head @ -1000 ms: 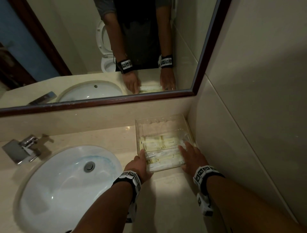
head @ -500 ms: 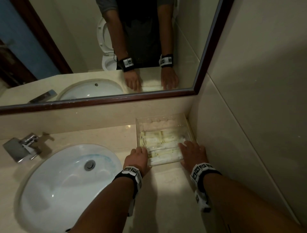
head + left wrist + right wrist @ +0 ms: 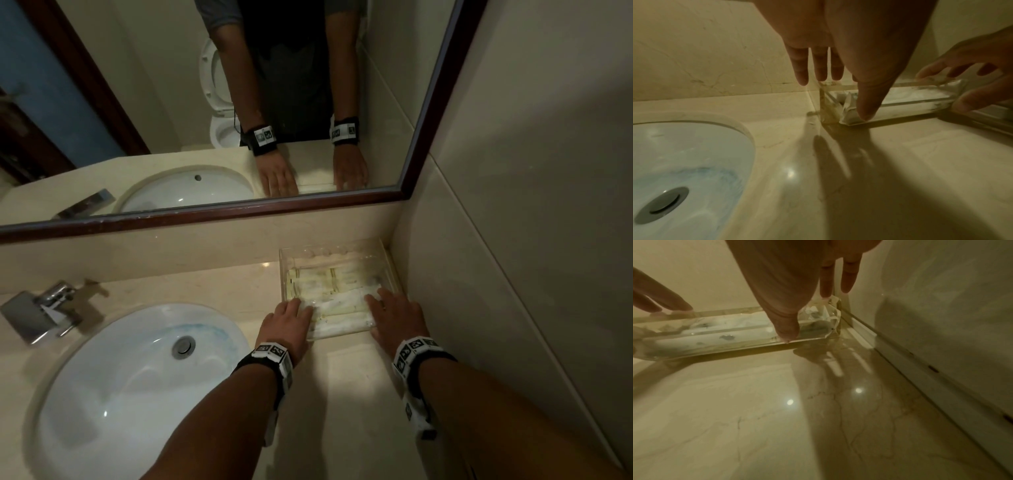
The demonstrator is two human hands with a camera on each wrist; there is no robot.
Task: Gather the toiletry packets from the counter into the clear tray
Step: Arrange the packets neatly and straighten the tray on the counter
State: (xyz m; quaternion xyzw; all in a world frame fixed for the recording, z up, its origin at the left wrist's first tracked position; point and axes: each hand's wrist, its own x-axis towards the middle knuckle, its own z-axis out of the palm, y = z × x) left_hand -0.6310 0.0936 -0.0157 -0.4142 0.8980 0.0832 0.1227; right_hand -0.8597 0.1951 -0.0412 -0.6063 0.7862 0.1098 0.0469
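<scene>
Beige marble counter (image 3: 342,387) w/ white oval sink (image 3: 130,387) at left; clear rectangular plastic tray (image 3: 392,270) sits in rear right corner against wall. Cream-white toiletry packets (image 3: 329,284) lie inside tray. Left hand (image 3: 286,327) & right hand (image 3: 394,317): fingers straight, flat on tray's near corners, thumbs against front wall.

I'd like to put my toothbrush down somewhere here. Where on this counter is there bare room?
Bare counter lies between the two forearms, in front of the clear tray, and between sink and back wall. The corner is crowded: toiletry packets fill the tray, with left hand and right hand at its sides.
</scene>
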